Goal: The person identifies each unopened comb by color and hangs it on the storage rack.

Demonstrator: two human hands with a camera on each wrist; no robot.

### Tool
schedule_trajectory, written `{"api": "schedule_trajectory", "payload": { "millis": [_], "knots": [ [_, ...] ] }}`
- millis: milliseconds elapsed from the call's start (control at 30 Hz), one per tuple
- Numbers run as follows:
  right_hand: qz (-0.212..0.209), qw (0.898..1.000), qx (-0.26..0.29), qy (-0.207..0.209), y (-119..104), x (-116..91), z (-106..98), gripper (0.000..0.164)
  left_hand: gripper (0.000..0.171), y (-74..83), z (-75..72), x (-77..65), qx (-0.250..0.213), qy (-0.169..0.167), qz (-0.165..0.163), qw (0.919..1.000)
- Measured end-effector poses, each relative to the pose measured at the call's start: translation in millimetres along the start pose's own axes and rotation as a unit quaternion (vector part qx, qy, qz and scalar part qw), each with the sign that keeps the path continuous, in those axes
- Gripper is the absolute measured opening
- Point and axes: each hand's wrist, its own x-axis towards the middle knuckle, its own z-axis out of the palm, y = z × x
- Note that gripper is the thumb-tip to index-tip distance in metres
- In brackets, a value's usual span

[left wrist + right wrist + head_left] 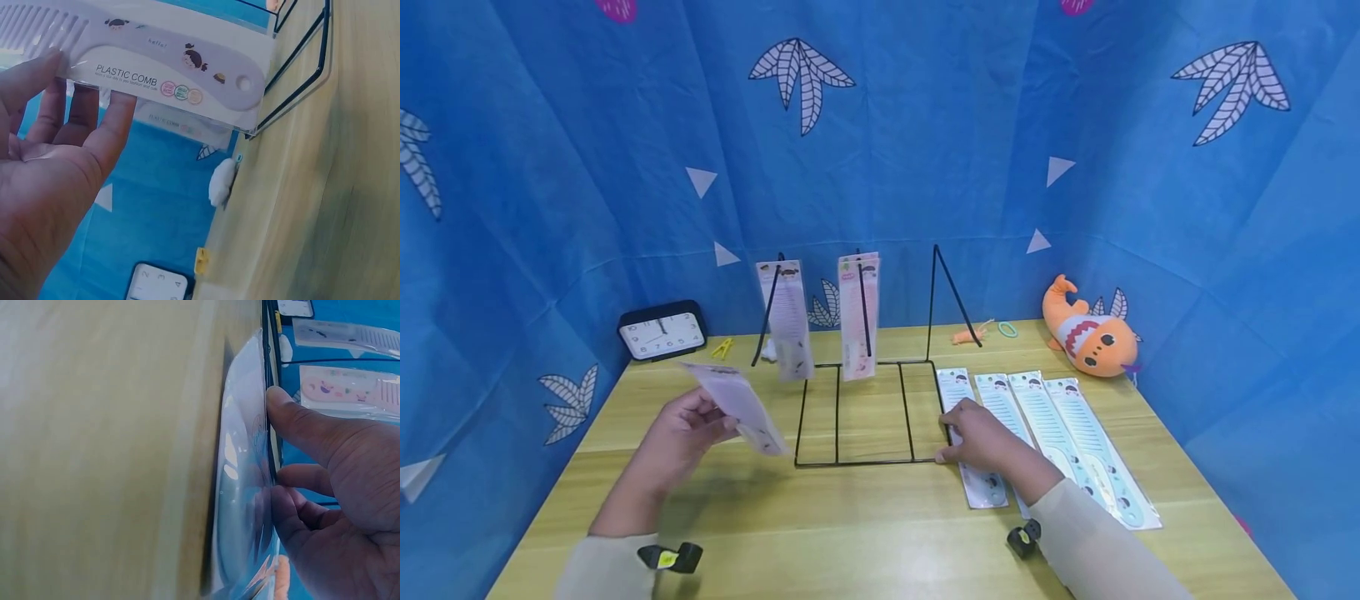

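Pinching a purple comb pack (745,408) between thumb and fingers: left hand (681,437), raised over the tabletop (842,533) just left of the wire rack (865,463). Right hand (981,437) has thumb and curled fingertips on the rack's right base rail, probably to keep the frame from sliding. Held pack is tilted, top end away from the rack; an edge pinch likely leaves its hole free for a hook. Four teal comb packs (1101,450) lie right of the rack, roughly side by side, probably laid out for easy pickup. On the rack: one purple pack (788,317) on the left hook, at least two pink packs (853,325) on the middle one, nothing on the right; looks like sorting by color. Beyond and left of the rack: clock (664,335), yellow clip (722,348). Beyond and right: small orange item (966,336), teal ring (1007,330), shark plush (1090,337). Hard to see: right hand and forearm cover parts of the nearest teal packs; left wrist view cuts off the held comb's teeth end; white lump (769,350) behind the left hook is half hidden, can't ID; exact pink count unclear.
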Motion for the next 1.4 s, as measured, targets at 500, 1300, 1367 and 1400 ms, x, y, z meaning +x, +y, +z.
{"api": "schedule_trajectory", "payload": {
  "millis": [500,1300,1367,1400],
  "knots": [
    [0.004,1.0,0.002,-0.005,1,2,1,0.073,0.031,11.2,17.3,14.8,0.109,0.024,-0.083,0.9903],
    [0.0,1.0,0.006,-0.008,3,3,2,0.072,0.024,-2.5,23.6,66.6,0.058,0.075,-0.159,0.9827],
    [-0.001,1.0,0.006,-0.006,3,2,2,0.071,0.03,-3.7,24.2,75.6,0.038,0.088,-0.17,0.9808],
    [-0.001,1.0,0.007,-0.005,3,2,2,0.071,0.032,-4.1,24.3,80.3,0.032,0.098,-0.179,0.9785]
  ]
}}
